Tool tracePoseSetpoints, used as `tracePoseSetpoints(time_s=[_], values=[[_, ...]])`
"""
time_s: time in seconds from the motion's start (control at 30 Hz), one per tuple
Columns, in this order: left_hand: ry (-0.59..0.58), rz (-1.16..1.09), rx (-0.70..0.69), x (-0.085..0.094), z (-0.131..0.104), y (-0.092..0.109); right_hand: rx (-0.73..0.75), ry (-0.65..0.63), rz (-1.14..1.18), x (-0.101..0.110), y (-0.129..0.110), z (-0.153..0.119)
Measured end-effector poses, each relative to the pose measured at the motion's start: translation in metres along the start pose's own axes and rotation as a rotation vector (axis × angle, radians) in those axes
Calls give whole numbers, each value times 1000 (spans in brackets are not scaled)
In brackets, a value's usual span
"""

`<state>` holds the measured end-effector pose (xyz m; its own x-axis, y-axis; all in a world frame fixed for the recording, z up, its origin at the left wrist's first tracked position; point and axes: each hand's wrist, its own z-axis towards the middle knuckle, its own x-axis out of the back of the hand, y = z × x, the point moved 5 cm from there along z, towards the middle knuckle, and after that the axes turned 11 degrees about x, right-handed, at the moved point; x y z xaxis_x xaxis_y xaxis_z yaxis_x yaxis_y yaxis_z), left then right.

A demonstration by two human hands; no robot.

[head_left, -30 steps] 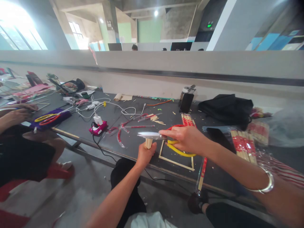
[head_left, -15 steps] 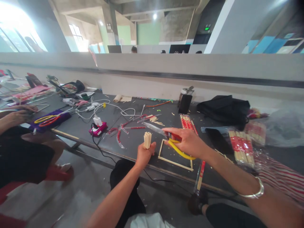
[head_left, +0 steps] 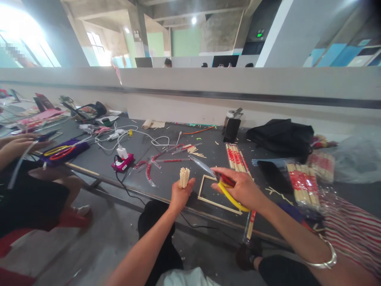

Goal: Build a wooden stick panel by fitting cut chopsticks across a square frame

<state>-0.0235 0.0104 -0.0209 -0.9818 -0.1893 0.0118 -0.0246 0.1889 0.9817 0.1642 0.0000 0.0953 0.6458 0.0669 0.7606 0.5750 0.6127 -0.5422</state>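
My left hand (head_left: 180, 195) is closed round an upright bundle of pale wooden sticks (head_left: 184, 177), whose tops stick out above the fist. My right hand (head_left: 239, 186) grips scissors with red and yellow handles (head_left: 230, 195); the blades point up and left, above the table and to the right of the bundle. Under and beside the scissors a rectangular frame of thin sticks (head_left: 219, 204) lies on the dark table, its right part partly hidden by my right hand. Red-and-white wrapped chopsticks (head_left: 235, 158) lie behind my right hand.
A magenta power adapter (head_left: 123, 162) with white cables sits left of centre. Behind stand a phone (head_left: 231, 130) and a black bag (head_left: 281, 139). Packed chopsticks (head_left: 303, 186) and another phone (head_left: 275, 176) lie at right. At far left are another person's hands (head_left: 18, 146).
My right hand has moved a little to the right with the scissors, away from the bundle. My left hand has hardly moved. At far left, the other person's hands have shifted.
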Motion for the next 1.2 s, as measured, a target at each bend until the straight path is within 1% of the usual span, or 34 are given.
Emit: tracePoseSetpoints(time_s=[0.07,0.13,0.2,0.27,0.33,0.4,0.5,0.6,0.67,0.73,0.8,0.83,0.87,0.9,0.93,1.0,1.03,1.1,1.13,1.2], values=[[3,25,16,1,1,-3,-2,12,-10,1,-2,-3],[18,43,25,1,3,-4,-39,45,29,3,-2,-8],[28,53,34,0,3,-2,-99,93,136,6,1,-16],[-5,42,55,-6,-3,3,-157,124,258,8,6,-26],[-78,7,96,-17,-16,11,-204,141,334,11,10,-37],[-157,-55,163,-29,-35,19,-239,164,369,15,11,-48],[-339,-224,303,-49,-68,28,-293,206,452,21,5,-60],[-464,-296,368,-59,-92,35,-366,234,624,20,-6,-67],[-507,-341,401,-62,-101,39,-392,256,733,16,-11,-68],[-563,-372,434,-63,-106,42,-413,281,793,11,-13,-68],[-621,-371,448,-63,-106,46,-433,296,815,6,-13,-68],[-631,-363,433,-61,-102,47,-440,301,821,3,-12,-68],[-620,-350,394,-58,-96,49,-444,300,829,1,-12,-67],[-582,-331,333,-54,-85,50,-447,298,836,0,-12,-67],[-519,-306,250,-48,-73,51,-450,295,842,-2,-13,-66],[-336,-202,64,-33,-43,48,-457,295,842,-4,-13,-66],[-229,-131,4,-25,-29,43,-462,296,836,-5,-13,-66],[-70,-40,-48,-13,-6,30,-471,300,818,-7,-13,-68],[-46,-28,-44,-10,2,22,-476,299,812,-8,-13,-69],[-24,-9,-39,-7,11,10,-485,293,811,-11,-12,-71]])
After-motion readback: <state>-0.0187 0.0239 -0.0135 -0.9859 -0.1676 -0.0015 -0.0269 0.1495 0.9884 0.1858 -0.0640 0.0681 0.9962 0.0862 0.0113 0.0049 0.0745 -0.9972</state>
